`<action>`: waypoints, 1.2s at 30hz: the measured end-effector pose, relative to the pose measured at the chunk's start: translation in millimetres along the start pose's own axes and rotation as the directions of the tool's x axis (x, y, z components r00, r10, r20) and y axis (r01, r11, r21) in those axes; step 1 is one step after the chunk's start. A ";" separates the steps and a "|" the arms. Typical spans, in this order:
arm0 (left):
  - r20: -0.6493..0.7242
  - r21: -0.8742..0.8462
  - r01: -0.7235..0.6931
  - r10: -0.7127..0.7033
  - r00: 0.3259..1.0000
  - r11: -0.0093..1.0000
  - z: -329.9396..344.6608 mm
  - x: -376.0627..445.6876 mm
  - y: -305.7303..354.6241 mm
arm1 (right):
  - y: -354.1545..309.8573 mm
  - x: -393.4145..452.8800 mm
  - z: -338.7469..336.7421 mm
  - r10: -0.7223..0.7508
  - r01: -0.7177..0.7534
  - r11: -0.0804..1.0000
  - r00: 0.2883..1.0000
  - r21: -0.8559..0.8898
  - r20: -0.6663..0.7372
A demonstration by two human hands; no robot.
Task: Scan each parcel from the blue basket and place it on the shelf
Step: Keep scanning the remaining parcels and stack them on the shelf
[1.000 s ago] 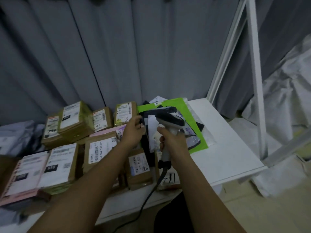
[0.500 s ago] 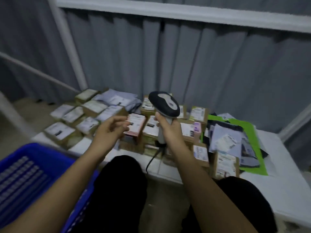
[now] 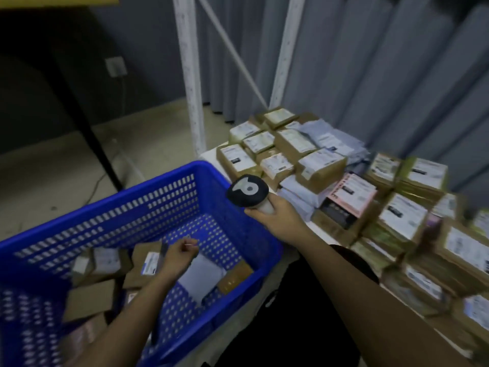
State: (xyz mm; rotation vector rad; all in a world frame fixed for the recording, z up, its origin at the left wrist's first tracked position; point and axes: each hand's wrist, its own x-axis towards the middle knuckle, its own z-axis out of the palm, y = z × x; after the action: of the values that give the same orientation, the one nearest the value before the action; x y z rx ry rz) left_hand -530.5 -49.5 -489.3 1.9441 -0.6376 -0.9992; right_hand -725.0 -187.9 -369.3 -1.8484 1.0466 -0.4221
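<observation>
Parcels already cover most of the white shelf on my right, dozens of labelled brown boxes and grey mailers packed close, so I judge the job well past halfway. Several more lie in the bottom of the blue basket on my left, where my left hand reaches down with loosely curled fingers above a brown box, holding nothing that I can make out. My right hand grips the scanner by its handle, just over the basket's rim.
</observation>
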 end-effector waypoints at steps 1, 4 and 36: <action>0.012 0.041 0.032 -0.032 0.999 0.999 0.0 8.1 -19.3 | 4.6 7.3 9.6 0.008 -0.007 0.999 0.999 -0.041 0.038; 0.053 0.117 0.084 -0.091 0.994 0.990 11.2 20.8 -55.7 | 13.7 21.7 21.9 0.030 -0.019 0.993 0.995 -0.117 0.095; 0.374 0.670 -0.132 -0.178 0.910 0.730 131.5 114.5 -112.5 | 60.7 91.6 1.9 0.330 -0.325 0.936 0.944 0.131 -0.016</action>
State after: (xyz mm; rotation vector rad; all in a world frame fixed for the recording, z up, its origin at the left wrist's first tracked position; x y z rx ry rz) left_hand -569.7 -133.3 -675.1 2.3800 -1.3982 -1.3423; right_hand -700.3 -272.5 -435.0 -1.5227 1.2976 -0.3161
